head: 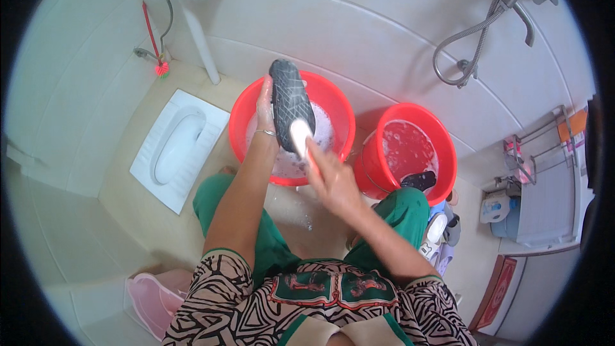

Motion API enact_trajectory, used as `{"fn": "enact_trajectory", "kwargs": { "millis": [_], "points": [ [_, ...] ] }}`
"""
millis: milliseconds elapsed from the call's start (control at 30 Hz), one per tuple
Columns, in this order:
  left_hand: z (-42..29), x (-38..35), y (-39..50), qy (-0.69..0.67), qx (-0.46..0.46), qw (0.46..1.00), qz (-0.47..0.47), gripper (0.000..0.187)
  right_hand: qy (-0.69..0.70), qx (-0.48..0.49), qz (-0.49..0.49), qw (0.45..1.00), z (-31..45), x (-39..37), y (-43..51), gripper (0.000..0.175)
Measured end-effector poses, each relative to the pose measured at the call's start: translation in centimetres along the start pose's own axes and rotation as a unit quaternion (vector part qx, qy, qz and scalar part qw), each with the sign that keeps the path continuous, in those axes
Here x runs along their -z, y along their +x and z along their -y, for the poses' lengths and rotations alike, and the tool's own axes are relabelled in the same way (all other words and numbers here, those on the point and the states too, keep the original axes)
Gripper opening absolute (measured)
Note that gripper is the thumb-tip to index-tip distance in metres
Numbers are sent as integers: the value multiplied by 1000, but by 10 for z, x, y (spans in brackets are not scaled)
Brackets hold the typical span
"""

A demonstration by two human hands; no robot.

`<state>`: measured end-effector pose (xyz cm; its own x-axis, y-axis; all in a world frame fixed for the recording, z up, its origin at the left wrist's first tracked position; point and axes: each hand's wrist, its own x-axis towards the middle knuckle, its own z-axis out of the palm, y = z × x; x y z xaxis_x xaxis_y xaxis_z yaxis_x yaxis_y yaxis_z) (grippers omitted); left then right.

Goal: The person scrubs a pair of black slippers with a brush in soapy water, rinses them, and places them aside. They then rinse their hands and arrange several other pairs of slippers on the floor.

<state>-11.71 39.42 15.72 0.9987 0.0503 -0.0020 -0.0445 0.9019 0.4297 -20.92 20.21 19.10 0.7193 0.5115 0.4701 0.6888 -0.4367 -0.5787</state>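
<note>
Over a red plastic basin (pixel 240 120) of soapy water, my left hand (pixel 264 106) grips a dark slipper (pixel 290 98) by its side. The patterned sole faces up, with pale suds along its grooves. My right hand (pixel 336 180) is closed around the handle of a white and red scrubbing brush (pixel 301 134). The brush head rests against the lower end of the sole, its bristles hidden beneath it. To the right stands a red bucket (pixel 369 168) of water with bubbles on top. Another dark slipper (pixel 419 181) pokes out of that water at the near rim.
Left of the basin a white squat toilet (pixel 175 144) is set in the floor. Several slippers (pixel 439 231) lie beside the bucket. A shower hose (pixel 439 58) hangs on the right wall. A pink basin (pixel 146 298) sits behind me at left, and a toilet brush (pixel 162 69) leans in the corner.
</note>
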Motion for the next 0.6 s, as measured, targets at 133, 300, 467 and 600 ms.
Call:
{"fn": "enact_trajectory", "kwargs": {
  "millis": [133,300,467,600],
  "points": [
    [3,6,1,-46,2,999,-24,70,-72,-25,50,996,7,4,-10,47],
    [8,-1,-6,-64,86,994,12,60,-51,-36,-24,998,-31,18,62,41],
    [7,1,-2,-69,13,998,-3,63,39,-26,-24,999,-30,10,57,44],
    [-3,13,3,-43,-1,999,18,62,-41,-75,74,994,1,3,-10,49]
  ]
}}
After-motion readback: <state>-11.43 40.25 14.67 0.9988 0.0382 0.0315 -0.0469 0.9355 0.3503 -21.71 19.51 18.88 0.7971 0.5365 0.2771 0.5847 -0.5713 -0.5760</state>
